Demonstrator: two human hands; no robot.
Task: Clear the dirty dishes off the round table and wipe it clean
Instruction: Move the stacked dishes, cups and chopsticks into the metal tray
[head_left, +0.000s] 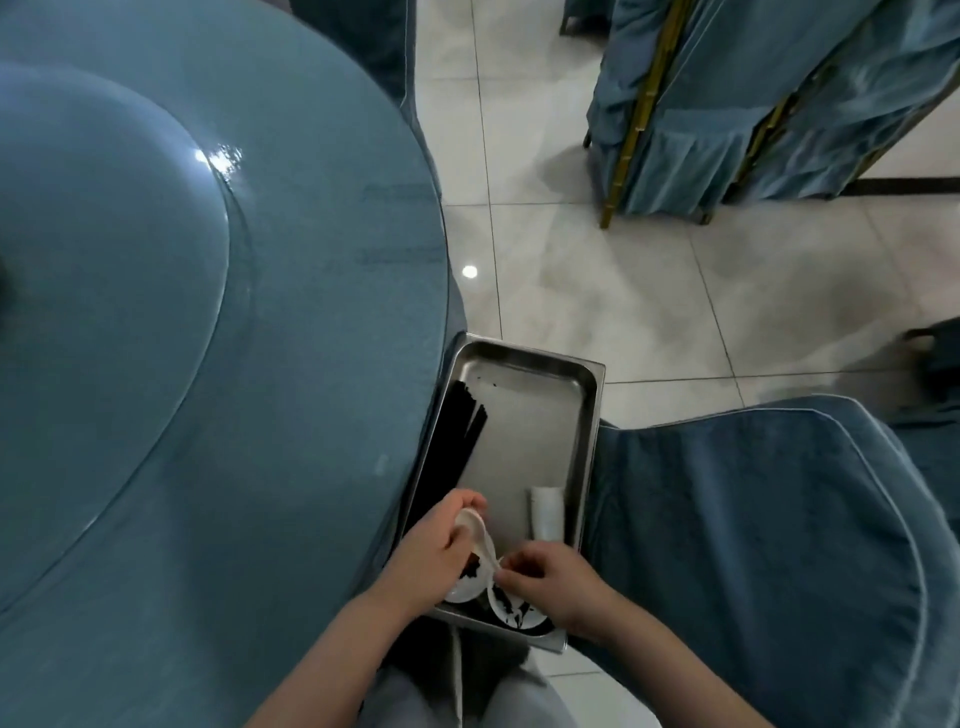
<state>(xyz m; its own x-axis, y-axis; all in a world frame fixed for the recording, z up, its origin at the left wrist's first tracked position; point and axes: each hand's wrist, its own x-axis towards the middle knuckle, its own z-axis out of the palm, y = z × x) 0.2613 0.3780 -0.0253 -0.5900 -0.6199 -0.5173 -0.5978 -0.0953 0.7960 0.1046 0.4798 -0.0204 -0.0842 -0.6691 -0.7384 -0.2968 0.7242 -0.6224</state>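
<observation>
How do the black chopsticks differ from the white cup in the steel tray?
The chopsticks are black, long and thin, a bundle along the tray's left side; the cup is white, short and wide, lying on its side near the right wall. The left hand is close to the chopsticks; no hand touches the cup. Both lie inside the steel tray.

Hands hide most of two dishes (470, 584), seemingly dirty.

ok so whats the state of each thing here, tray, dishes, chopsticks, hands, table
tray: mostly bare, between table and chair
chopsticks: bundled along the tray's left side
white cup: lying on its side in the tray
two small dishes: dirty, dark scraps in them
spoon: held over the dishes
left hand: gripping the spoon
right hand: pinching the spoon's end
table: no dishes on the part in view
</observation>
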